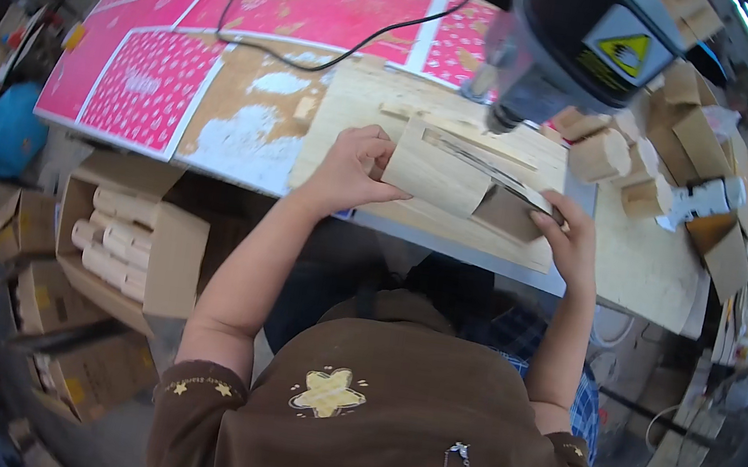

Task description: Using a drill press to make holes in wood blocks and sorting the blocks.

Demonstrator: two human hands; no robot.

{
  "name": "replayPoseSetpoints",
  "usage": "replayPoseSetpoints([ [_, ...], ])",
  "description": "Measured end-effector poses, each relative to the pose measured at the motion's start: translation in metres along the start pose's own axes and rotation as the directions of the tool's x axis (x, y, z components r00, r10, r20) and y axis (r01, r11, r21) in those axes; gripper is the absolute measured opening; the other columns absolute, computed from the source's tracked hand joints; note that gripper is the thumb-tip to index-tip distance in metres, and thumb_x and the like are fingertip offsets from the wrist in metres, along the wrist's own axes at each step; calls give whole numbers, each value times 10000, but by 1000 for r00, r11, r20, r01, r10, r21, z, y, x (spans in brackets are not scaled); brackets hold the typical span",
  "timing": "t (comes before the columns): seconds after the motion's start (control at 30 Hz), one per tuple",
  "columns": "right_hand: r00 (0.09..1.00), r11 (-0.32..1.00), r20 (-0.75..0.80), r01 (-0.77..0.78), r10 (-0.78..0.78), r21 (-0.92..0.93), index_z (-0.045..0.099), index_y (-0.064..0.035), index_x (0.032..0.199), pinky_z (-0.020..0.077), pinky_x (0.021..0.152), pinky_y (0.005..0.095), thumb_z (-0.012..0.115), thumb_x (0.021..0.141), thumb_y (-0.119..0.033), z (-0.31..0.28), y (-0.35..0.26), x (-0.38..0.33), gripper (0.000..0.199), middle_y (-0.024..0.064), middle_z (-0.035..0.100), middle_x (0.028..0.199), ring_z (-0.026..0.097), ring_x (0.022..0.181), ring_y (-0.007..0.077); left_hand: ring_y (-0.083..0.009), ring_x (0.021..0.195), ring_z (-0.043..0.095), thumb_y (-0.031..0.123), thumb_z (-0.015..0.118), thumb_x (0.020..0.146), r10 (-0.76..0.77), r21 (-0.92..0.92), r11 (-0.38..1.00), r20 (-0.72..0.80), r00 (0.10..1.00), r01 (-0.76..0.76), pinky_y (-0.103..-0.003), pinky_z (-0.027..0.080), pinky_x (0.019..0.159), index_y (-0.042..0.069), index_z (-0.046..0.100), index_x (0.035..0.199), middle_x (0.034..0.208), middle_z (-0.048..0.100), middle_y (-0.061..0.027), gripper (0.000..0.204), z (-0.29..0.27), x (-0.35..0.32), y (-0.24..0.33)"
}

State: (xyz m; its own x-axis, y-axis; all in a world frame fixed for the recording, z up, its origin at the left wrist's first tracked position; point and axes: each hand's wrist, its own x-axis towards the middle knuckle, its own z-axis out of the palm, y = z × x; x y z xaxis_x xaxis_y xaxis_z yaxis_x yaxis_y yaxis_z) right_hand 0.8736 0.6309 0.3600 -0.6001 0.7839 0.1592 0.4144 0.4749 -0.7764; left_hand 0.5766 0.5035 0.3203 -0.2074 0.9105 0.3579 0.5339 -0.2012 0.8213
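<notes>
Both hands hold a pale wooden piece (434, 175) with a long slot along its top, tilted down toward the right above the workbench. My left hand (355, 173) is closed around its left end, thumb below and fingers bent behind. My right hand (570, 239) pinches the right end, where a darker brown part (507, 213) shows; whether that is a separate piece or a shaded face I cannot tell. Just beyond the piece hangs the chuck (504, 118) of a dark drill press (573, 47), apart from it. A thin wooden strip (490, 142) lies behind the piece.
The workbench carries pink printed sheeting (310, 3) and a black cable (360, 50). Several wooden cylinders (599, 157) and an opened cardboard box (697, 134) stand at the right. Below left, another cardboard box (177, 260) holds rounded wooden pieces (125, 243).
</notes>
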Motion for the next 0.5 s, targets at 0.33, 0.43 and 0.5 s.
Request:
replayPoseSetpoints([
  [0.33, 951, 883, 207, -295, 231, 366, 608, 16, 999, 371, 741, 203, 598, 845, -171, 35, -4, -12, 243, -25, 571, 830, 493, 800, 69, -86, 681, 596, 196, 705, 750, -675, -700, 574, -112, 729, 424, -212, 452, 632, -25, 656, 824, 761, 652, -59, 238, -147, -99, -15],
  [0.43, 944, 908, 253, -286, 213, 305, 607, 12, 1003, 367, 748, 201, 594, 847, -167, 41, -2, -8, 238, -21, 569, 850, 490, 804, 73, -104, 700, 609, 199, 685, 777, -731, -732, 570, -245, 637, 373, -230, 467, 647, -17, 644, 858, 796, 654, -70, 234, -167, -133, -20],
  [0.5, 934, 876, 219, -344, 282, 337, 597, 13, 1021, 356, 755, 196, 596, 844, -164, 39, 6, -7, 250, -15, 566, 875, 484, 814, 73, -95, 697, 588, 207, 691, 778, -757, -672, 604, -315, 573, 429, -226, 448, 637, 10, 634, 864, 796, 646, -48, 223, -177, -152, -23],
])
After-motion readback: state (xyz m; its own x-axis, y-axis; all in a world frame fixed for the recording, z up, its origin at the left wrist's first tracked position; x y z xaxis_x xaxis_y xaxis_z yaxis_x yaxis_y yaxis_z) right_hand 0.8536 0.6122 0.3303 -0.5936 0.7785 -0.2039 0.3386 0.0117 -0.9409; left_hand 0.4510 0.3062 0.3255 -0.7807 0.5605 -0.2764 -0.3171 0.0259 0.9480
